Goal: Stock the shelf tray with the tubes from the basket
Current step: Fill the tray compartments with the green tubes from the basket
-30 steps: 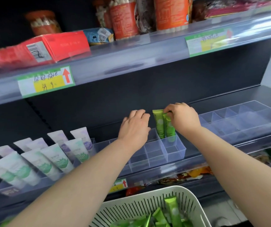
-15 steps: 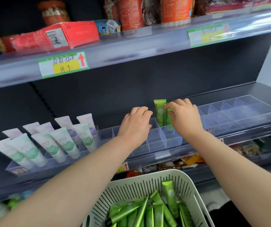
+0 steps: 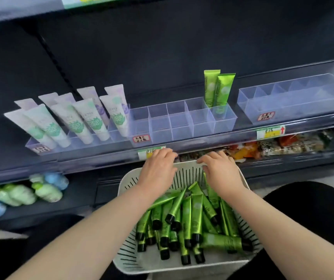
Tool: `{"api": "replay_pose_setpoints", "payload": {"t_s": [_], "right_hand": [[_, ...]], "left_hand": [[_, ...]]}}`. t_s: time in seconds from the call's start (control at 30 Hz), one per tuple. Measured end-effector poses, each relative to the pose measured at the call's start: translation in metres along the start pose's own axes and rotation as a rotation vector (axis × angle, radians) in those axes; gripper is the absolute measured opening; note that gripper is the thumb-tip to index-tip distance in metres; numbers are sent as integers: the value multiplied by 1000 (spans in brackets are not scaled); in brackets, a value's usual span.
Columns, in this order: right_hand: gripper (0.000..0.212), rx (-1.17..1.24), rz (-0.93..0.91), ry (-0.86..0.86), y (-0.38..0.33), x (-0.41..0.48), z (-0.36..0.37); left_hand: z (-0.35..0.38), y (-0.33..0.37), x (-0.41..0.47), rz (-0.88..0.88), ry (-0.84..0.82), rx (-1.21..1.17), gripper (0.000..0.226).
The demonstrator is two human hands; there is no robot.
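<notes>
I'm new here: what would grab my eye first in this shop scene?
The white basket at bottom centre, heaped with glossy green tubes, stands out most. Two upright tubes stand at the right end of the clear shelf tray. The left hand and right hand hover over the basket's far rim, holding nothing.

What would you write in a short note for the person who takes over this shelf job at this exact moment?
Hands: the left hand and the right hand both hold nothing. They are over the far rim of the basket.
Done: two green tubes stand upright at the right end of the middle tray.
Left: a pile of tubes lies in the basket, and the tray's other compartments hold none.
Next, probably: take tubes from the pile and stand them in the free compartments.
</notes>
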State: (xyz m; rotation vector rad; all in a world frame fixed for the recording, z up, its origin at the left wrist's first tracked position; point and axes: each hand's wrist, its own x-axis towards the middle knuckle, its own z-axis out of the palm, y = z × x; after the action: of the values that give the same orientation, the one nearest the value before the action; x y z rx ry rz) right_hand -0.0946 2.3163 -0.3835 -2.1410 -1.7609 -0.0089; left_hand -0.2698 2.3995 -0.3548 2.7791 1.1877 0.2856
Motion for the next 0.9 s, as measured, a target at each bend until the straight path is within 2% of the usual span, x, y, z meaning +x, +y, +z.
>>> {"api": "replay_pose_setpoints", "payload": {"t_s": [0.17, 0.37, 0.7, 0.9], "right_hand": [[36, -84, -3, -277, 0, -23, 42], [40, -191, 32, -565, -1, -31, 75], [62, -369, 11, -682, -11, -30, 90], [87, -399, 51, -757, -18, -34, 86]], "left_hand": [[42, -11, -35, -68, -136, -28, 45], [71, -16, -51, -112, -196, -83, 41], [89, -26, -52, -133, -181, -153, 40], [93, -31, -56, -137, -185, -138, 44]]}}
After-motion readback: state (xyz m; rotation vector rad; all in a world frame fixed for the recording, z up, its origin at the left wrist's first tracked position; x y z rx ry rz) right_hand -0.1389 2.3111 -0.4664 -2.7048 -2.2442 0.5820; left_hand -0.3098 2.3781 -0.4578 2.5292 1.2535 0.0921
